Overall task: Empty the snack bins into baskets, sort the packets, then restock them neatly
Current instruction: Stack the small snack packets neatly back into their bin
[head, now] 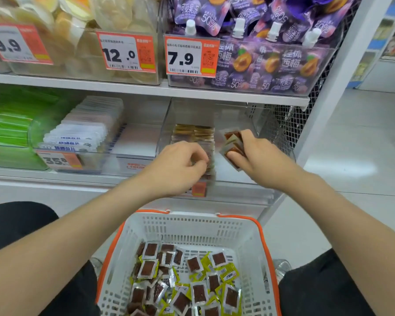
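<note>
Right hand (253, 156) grasps a packet stack (232, 144); left hand (180, 166) pinches the packet row (200, 133) at the clear bin's (237, 189) left side, above the basket (255, 226).

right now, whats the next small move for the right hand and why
Probably lower the small stack of packets in the right hand into the clear bin, next to the row of packets that the left hand pinches at its front. The stack hangs by the bin's right side, where no packets show, and the basket holds many loose packets.
</note>
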`<act>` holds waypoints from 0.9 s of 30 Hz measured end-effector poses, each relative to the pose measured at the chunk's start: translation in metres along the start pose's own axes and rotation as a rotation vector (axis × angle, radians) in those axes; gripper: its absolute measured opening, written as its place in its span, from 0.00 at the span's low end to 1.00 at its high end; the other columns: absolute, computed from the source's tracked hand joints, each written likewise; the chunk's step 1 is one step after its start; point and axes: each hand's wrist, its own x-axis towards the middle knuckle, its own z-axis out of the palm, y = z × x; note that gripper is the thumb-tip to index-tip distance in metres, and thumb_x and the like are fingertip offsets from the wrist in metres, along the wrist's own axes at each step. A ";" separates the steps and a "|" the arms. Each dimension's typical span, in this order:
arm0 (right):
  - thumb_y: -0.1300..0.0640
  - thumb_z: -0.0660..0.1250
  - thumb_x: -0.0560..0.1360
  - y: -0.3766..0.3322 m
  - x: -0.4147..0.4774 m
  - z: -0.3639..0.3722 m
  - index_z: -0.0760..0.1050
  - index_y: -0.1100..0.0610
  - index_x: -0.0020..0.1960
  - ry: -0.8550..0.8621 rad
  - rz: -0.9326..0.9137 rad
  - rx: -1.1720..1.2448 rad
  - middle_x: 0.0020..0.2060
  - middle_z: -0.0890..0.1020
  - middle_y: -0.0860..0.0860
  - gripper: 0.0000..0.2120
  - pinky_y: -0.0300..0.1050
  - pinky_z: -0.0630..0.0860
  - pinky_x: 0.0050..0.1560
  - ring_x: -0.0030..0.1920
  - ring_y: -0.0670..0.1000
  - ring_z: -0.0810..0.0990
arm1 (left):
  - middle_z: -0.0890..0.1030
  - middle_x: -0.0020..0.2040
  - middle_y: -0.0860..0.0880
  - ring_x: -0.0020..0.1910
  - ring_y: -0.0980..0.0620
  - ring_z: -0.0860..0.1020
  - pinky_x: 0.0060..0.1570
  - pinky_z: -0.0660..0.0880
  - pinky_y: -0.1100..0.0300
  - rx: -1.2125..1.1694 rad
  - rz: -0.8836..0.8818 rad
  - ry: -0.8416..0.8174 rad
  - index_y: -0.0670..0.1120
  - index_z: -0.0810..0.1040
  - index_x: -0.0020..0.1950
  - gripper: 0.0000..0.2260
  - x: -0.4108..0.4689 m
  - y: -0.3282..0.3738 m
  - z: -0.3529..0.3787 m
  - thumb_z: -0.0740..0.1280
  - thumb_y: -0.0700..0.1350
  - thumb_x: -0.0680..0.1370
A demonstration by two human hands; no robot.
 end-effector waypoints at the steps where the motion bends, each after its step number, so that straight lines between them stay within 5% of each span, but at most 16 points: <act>1: 0.40 0.59 0.84 0.013 0.015 0.000 0.64 0.56 0.58 -0.075 0.032 -0.006 0.46 0.82 0.58 0.19 0.60 0.80 0.41 0.39 0.60 0.83 | 0.81 0.50 0.57 0.50 0.56 0.77 0.48 0.70 0.60 0.093 0.026 -0.041 0.52 0.84 0.58 0.10 0.011 -0.004 0.003 0.63 0.49 0.83; 5: 0.42 0.62 0.84 0.055 0.079 0.014 0.67 0.59 0.62 -0.265 0.092 -0.105 0.50 0.82 0.60 0.20 0.56 0.79 0.45 0.44 0.59 0.82 | 0.76 0.44 0.47 0.50 0.42 0.76 0.47 0.71 0.53 0.237 -0.036 -0.261 0.50 0.77 0.43 0.14 0.062 -0.033 0.026 0.61 0.57 0.81; 7: 0.42 0.64 0.83 0.069 0.106 0.029 0.68 0.60 0.66 -0.316 0.107 -0.175 0.55 0.81 0.61 0.23 0.55 0.77 0.50 0.51 0.62 0.79 | 0.76 0.59 0.43 0.66 0.37 0.72 0.61 0.73 0.45 0.276 -0.085 -0.293 0.48 0.77 0.58 0.18 0.083 -0.042 0.039 0.59 0.61 0.81; 10: 0.42 0.63 0.84 0.086 0.136 0.057 0.66 0.59 0.66 -0.385 0.177 -0.129 0.55 0.79 0.59 0.22 0.53 0.75 0.49 0.50 0.61 0.78 | 0.60 0.81 0.44 0.81 0.35 0.54 0.76 0.60 0.35 0.306 -0.141 -0.332 0.47 0.63 0.78 0.28 0.100 -0.043 0.056 0.59 0.60 0.83; 12: 0.42 0.62 0.84 0.093 0.148 0.073 0.65 0.58 0.70 -0.420 0.203 -0.104 0.59 0.77 0.59 0.23 0.50 0.71 0.51 0.51 0.59 0.75 | 0.56 0.82 0.44 0.81 0.34 0.52 0.74 0.59 0.33 0.332 -0.160 -0.365 0.49 0.61 0.79 0.28 0.104 -0.040 0.061 0.59 0.60 0.82; 15: 0.39 0.61 0.83 0.104 0.161 0.092 0.62 0.59 0.73 -0.453 0.258 -0.088 0.61 0.70 0.58 0.28 0.47 0.66 0.56 0.55 0.58 0.71 | 0.64 0.74 0.43 0.73 0.34 0.61 0.68 0.65 0.35 0.440 -0.128 -0.330 0.50 0.62 0.77 0.26 0.110 -0.041 0.063 0.59 0.60 0.82; 19: 0.36 0.67 0.79 0.102 0.170 0.093 0.53 0.64 0.80 -0.434 0.275 -0.058 0.69 0.71 0.61 0.44 0.49 0.71 0.57 0.63 0.61 0.74 | 0.64 0.70 0.42 0.70 0.35 0.62 0.66 0.65 0.37 0.431 -0.136 -0.282 0.51 0.62 0.75 0.25 0.115 -0.042 0.063 0.60 0.60 0.81; 24: 0.42 0.76 0.75 0.085 0.179 0.089 0.57 0.67 0.77 -0.249 0.430 -0.040 0.63 0.77 0.59 0.46 0.47 0.72 0.48 0.60 0.60 0.80 | 0.39 0.84 0.42 0.81 0.32 0.38 0.78 0.47 0.32 0.419 -0.171 -0.386 0.49 0.52 0.82 0.31 0.115 -0.044 0.071 0.57 0.59 0.83; 27: 0.40 0.80 0.70 0.079 0.178 0.099 0.60 0.66 0.75 -0.167 0.524 -0.035 0.63 0.77 0.59 0.48 0.46 0.72 0.47 0.61 0.60 0.80 | 0.37 0.85 0.43 0.82 0.33 0.37 0.80 0.44 0.34 0.408 -0.169 -0.424 0.52 0.46 0.84 0.33 0.115 -0.047 0.070 0.56 0.61 0.84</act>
